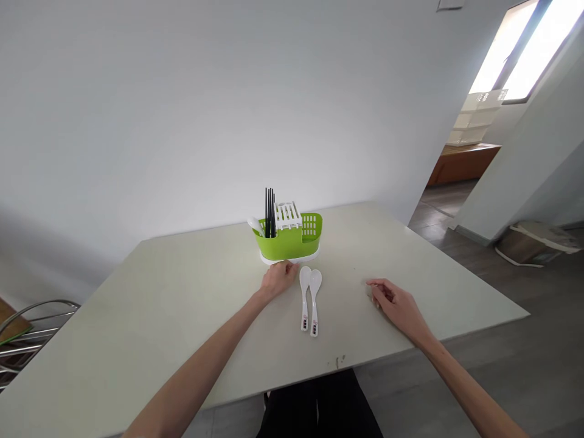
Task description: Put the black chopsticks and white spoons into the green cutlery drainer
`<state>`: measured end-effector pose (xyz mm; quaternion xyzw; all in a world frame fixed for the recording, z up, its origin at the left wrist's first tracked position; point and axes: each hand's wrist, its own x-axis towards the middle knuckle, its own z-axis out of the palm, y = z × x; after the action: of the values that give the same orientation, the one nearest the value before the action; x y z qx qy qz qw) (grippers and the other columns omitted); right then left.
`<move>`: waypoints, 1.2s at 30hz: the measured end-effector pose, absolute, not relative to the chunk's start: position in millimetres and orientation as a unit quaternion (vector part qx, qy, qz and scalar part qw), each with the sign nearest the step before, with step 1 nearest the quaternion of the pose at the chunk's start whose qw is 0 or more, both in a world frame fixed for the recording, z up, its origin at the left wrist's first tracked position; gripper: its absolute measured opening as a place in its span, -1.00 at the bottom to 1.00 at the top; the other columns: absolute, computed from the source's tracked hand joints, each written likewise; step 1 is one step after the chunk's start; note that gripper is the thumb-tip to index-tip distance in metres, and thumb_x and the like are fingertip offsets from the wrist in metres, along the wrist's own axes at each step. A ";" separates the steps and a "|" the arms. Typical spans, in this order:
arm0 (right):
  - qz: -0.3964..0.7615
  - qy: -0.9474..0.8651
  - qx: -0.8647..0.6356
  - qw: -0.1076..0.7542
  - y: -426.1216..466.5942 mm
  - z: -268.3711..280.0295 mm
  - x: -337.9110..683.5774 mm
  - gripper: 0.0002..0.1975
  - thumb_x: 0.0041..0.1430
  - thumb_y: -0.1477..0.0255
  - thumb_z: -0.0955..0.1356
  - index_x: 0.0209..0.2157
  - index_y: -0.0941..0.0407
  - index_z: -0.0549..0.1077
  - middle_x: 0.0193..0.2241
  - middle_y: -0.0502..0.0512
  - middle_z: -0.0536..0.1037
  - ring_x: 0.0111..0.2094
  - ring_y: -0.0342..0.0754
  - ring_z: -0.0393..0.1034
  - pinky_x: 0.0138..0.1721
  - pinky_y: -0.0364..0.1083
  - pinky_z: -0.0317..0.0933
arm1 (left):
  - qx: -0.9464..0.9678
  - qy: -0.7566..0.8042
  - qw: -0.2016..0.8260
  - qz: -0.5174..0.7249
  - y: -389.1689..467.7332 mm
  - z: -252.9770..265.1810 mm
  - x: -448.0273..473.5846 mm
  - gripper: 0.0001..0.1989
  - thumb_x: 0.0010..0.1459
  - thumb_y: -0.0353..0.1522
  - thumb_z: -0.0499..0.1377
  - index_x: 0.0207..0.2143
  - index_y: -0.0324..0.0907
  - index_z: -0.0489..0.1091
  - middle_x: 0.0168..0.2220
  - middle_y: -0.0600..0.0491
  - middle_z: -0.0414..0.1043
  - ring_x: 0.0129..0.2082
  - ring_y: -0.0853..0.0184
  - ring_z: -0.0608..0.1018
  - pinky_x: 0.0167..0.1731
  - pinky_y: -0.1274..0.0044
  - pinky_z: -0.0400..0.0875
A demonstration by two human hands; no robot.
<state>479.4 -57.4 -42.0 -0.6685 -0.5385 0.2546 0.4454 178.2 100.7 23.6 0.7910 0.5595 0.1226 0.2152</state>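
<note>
A green cutlery caddy (pixel 288 244) stands on a white base (pixel 312 257) at the back middle of the table. Several black chopsticks (pixel 270 213) stand upright in its left part, with a white spoon (pixel 255 225) leaning beside them. My left hand (pixel 279 277) rests at the front edge of the base, fingers curled in; the inside of the grip is hidden. Just right of it, two white spoons (pixel 304 298) (pixel 314 303) lie side by side, handles towards me. My right hand (pixel 396 303) lies apart on the table, loosely curled, thumb and forefinger parted, nothing visible in it.
The pale table (pixel 182 292) meets a white wall (pixel 205 121) at the back. Its near edge is just before my lap. A metal rack (pixel 31 334) is at the far left. A bin (pixel 531 242) stands on the floor to the right.
</note>
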 end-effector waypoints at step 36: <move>0.261 -0.533 -0.664 0.455 -59.2 -36.1 477.2 -0.53 0.35 -0.01 0.26 -0.10 0.06 0.55 -0.49 0.04 0.56 -0.45 0.00 0.44 -0.35 -0.06 0.29 | 0.682 0.423 0.217 0.555 149.5 154.1 109.8 -0.60 0.23 -0.03 0.32 -0.13 -0.15 0.42 -0.35 0.10 0.55 -0.45 0.30 0.69 -0.31 0.39 0.69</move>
<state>477.2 -59.2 -36.1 -0.6640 -0.5331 0.2606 0.4550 109.8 149.5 154.1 0.6823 0.4233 0.5550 0.2171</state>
